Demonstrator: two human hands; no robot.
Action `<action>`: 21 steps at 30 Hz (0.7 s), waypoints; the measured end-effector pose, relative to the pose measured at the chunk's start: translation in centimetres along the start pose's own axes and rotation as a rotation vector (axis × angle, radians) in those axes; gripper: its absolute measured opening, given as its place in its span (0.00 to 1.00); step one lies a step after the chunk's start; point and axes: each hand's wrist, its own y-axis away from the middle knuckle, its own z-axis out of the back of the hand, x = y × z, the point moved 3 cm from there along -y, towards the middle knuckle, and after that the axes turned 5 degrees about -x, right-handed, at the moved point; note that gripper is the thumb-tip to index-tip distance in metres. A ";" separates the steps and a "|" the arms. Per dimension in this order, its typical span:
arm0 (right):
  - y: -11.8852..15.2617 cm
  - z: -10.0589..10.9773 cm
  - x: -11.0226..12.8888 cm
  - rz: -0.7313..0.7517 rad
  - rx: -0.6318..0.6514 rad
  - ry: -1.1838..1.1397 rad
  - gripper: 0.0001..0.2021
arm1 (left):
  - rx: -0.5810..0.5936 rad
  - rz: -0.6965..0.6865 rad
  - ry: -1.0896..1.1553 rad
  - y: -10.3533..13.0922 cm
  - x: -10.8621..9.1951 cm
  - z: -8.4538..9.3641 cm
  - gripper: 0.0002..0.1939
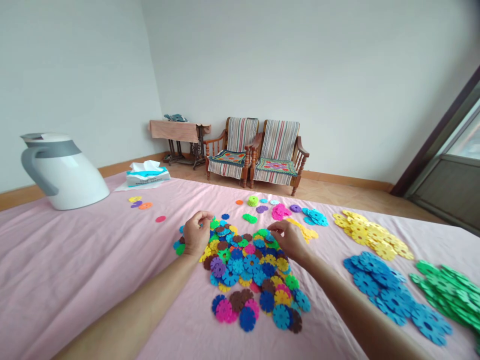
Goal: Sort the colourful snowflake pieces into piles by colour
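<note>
A mixed pile of colourful notched discs (pixel 243 262) lies on the pink cloth (pixel 150 265) between my forearms. My left hand (pixel 198 232) is at the pile's upper left edge, its fingers curled and pressed together by a green disc; what they hold, if anything, is too small to tell. At the upper right edge, my right hand (pixel 288 239) has its fingertips pinched over green and blue discs, and I cannot make out anything between them. Sorted discs lie to the right: yellow (pixel 371 234), blue (pixel 393 287) and green (pixel 448 290).
A white and grey jug (pixel 77 175) stands at the left, beside a tissue box (pixel 148 176). Small groups of discs, including pink ones (pixel 280 212) and light blue ones (pixel 315 217), lie beyond the pile. Two chairs (pixel 279 145) stand past the far edge.
</note>
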 end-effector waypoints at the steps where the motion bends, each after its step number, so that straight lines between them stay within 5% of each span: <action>1: 0.0 -0.3 0.4 0.022 0.016 0.011 0.12 | 0.000 -0.002 0.001 0.0 0.1 0.0 0.12; 10: -1.6 -2.4 0.6 0.049 0.117 0.108 0.13 | 0.001 -0.009 0.012 -0.1 0.3 -0.1 0.12; 21: -2.9 -1.6 0.3 -0.104 0.086 0.009 0.04 | -0.002 0.005 0.015 0.0 0.1 -0.1 0.12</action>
